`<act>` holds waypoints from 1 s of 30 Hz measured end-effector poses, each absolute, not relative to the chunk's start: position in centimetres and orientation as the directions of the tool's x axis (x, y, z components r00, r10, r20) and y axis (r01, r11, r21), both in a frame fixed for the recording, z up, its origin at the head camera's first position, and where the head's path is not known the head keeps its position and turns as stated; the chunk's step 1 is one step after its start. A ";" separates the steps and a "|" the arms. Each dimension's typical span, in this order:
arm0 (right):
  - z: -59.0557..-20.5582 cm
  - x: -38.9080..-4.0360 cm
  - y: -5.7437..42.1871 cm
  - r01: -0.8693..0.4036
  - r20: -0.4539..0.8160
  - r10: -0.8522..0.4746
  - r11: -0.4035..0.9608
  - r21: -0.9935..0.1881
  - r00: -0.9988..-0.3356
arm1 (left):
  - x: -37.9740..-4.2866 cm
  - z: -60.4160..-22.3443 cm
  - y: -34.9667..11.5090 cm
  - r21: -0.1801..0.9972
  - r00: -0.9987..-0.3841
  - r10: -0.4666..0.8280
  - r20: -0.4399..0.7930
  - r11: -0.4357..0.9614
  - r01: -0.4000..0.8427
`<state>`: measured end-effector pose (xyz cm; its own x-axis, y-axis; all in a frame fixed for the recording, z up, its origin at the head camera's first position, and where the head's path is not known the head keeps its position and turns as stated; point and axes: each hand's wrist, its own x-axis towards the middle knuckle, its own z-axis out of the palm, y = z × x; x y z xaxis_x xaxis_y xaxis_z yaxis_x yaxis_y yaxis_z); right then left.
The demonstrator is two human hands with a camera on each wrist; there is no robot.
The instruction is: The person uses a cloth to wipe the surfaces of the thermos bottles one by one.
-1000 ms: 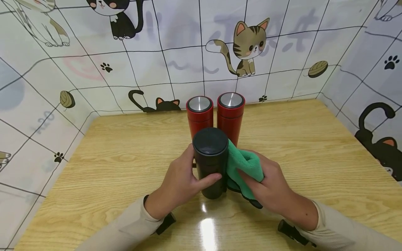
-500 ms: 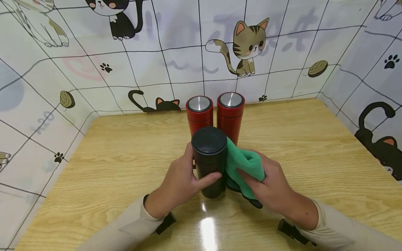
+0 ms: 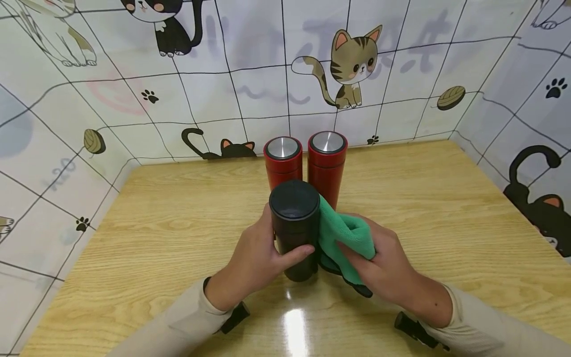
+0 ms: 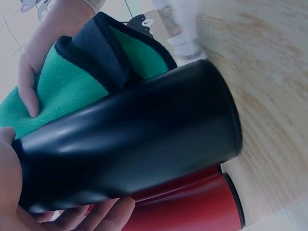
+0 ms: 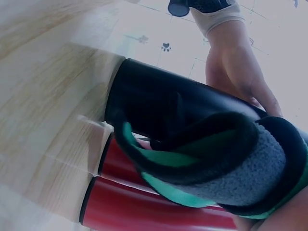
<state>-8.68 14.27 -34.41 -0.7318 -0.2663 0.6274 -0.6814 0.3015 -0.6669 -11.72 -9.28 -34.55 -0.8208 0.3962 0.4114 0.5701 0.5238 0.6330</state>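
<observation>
A black thermos bottle (image 3: pixel 292 228) with a dark lid stands close to upright in the head view. My left hand (image 3: pixel 252 253) grips its lower body, thumb across the front and fingers round the far side. A folded green towel (image 3: pixel 345 238) with dark edging and a grey underside is bunched in my right hand (image 3: pixel 388 263), which holds it against the right side of the bottle. In the left wrist view the towel (image 4: pixel 67 86) lies along the black bottle (image 4: pixel 134 130). Some fingers of my right hand are hidden by the towel.
Two red thermos bottles with silver lids, the left one (image 3: pixel 282 166) and the right one (image 3: pixel 327 166), stand side by side just behind the black one. The wooden table (image 3: pixel 178 213) meets a cat-patterned wall covering (image 3: pixel 263 94) at the back.
The top of the black bottle has shifted slightly to the left, and the towel's upper edge has followed it. Both hands keep their hold; the red bottles have not moved.
</observation>
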 end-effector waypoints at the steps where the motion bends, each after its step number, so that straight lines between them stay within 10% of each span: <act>1: -34.4 -8.7 14.3 -0.676 0.616 -0.277 0.307 -0.670 -0.737 | -11.7 -34.5 -9.3 0.637 -0.822 0.400 0.406 0.521 0.568; 30: -34.5 -8.7 14.2 -0.648 0.585 -0.279 0.345 -0.679 -0.762 | -11.7 -34.5 -9.8 0.620 -0.791 0.459 0.405 0.498 0.607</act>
